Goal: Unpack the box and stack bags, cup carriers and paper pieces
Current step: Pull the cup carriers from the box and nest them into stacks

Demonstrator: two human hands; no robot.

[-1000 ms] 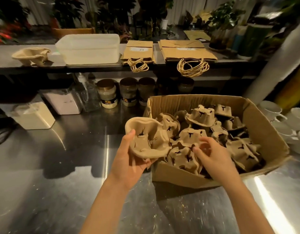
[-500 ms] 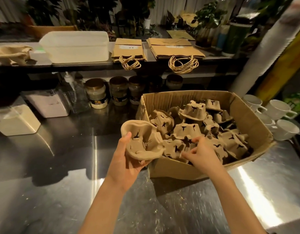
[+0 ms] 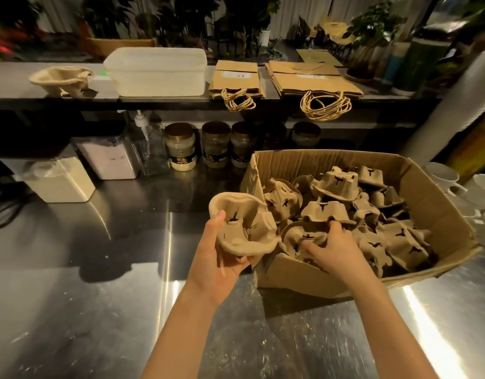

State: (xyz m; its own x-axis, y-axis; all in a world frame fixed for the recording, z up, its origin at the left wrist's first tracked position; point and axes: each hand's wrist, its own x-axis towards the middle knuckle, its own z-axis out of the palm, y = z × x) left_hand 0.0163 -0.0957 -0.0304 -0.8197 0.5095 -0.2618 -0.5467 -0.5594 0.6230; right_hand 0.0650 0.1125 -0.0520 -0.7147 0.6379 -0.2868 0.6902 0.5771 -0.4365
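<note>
An open cardboard box on the steel counter holds several pulp cup carriers in a loose heap. My left hand holds one cup carrier just left of the box's near corner, its cups facing me. My right hand reaches into the near left part of the box and grips another carrier there. On the raised shelf behind lie a stack of carriers, a small pile of paper bags and a larger pile of bags with twine handles.
A translucent plastic tub sits on the shelf. Jars, a pump bottle and clear containers line the counter's back. White mugs stand right of the box. Bare steel counter spreads at front left.
My right hand has sunk deeper among the carriers and closed on one at the box's near left. The left hand keeps its carrier in about the same place.
</note>
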